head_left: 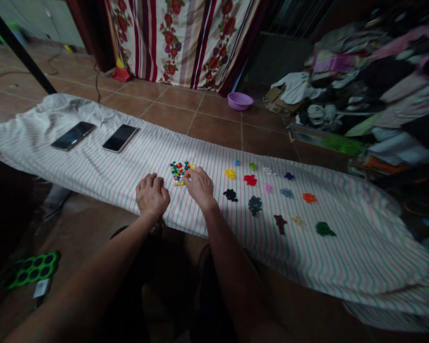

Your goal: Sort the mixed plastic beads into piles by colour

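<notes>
A pile of small mixed-colour pieces (179,171) lies on the striped cloth (157,147). My right hand (200,185) reaches over the pile's right side, its thumb and forefinger pinched together; anything between them is too small to name. My left hand (152,194) rests on the cloth left of the pile, its fingers curled and pressed together, with nothing visible in it. Right of my right hand lie several single-colour heaps, among them yellow (230,174), red (250,180), black (230,195), orange (309,197), brown (280,224) and dark green (324,229) ones.
Two phones, one (73,136) at the far left and another (120,138) nearer the pile, lie on the cloth. Beyond its far edge, a purple basin (240,101) stands on the tiled floor. Heaped clothes (386,81) fill the right background.
</notes>
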Demonstrator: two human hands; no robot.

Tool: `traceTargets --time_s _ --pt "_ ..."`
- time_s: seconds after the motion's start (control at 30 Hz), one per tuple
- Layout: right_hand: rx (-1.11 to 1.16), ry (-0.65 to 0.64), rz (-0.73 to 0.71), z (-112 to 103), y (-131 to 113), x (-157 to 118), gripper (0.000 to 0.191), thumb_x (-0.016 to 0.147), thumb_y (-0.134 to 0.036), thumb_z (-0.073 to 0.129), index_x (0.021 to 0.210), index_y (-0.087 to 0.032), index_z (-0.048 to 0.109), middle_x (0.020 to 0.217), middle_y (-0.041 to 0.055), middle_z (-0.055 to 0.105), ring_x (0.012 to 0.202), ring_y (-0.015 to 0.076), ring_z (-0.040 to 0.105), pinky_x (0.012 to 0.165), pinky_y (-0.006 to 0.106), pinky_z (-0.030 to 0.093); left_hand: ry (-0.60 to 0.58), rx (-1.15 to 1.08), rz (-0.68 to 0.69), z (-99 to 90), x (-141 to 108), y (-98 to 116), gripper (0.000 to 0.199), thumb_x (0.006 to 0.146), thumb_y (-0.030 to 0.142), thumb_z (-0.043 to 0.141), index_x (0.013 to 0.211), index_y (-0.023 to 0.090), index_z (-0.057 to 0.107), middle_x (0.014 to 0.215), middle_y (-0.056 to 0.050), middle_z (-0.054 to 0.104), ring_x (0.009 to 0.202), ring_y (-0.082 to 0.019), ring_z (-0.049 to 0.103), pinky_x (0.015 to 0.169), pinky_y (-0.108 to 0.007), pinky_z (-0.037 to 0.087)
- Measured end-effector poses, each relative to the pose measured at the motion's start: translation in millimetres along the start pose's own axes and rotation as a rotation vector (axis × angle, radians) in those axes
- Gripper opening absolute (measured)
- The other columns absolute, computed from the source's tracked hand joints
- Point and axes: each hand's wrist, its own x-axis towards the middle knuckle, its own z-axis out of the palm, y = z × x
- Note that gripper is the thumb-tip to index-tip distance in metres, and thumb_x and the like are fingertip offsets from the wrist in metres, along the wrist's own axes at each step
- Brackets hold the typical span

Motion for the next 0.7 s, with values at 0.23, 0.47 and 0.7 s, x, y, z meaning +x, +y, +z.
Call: traceTargets --time_s 0.23,0.47,0.7 --pt "-0.033 -0.054 0.013 -6 -7 0 0.022 0.091 -0.028 0.046 0.095 -0.023 0.067 0.102 0.0068 0.059 0.097 0.0179 0.054 0.082 0.028 0.041 -0.001 -0.002 0.002 1.0 0 -1 0.027 0.08 0.023 0.043 0.099 0.02 0.061 0.123 -0.01 0.059 0.12 -0.028 0.047 0.099 -0.044 0.034" --pt "-0.041 -0.075 -0.002 -5 -11 4 0.025 0.092 -0.027 0.044 0.097 -0.023 0.069 0.103 0.0084 0.061 0.096 0.0196 0.055 0.081 0.03 0.042 0.0 -0.02 -0.006 1.0 0 -1 0.026 0.079 0.022 0.044 0.099 0.021 0.061 0.123 -0.01 0.059 0.12 -0.028 0.047 0.098 -0.045 0.034" --pt "-0.068 -0.059 -0.022 -4 -13 3 0.028 0.093 -0.025 0.041 0.094 -0.021 0.069 0.1 0.0107 0.062 0.095 0.0208 0.054 0.081 0.031 0.042 0.015 -0.011 -0.001 0.3 0 0 0.026 0.079 0.021 0.045 0.099 0.022 0.061 0.122 -0.009 0.059 0.119 -0.027 0.047 0.097 -0.044 0.035"
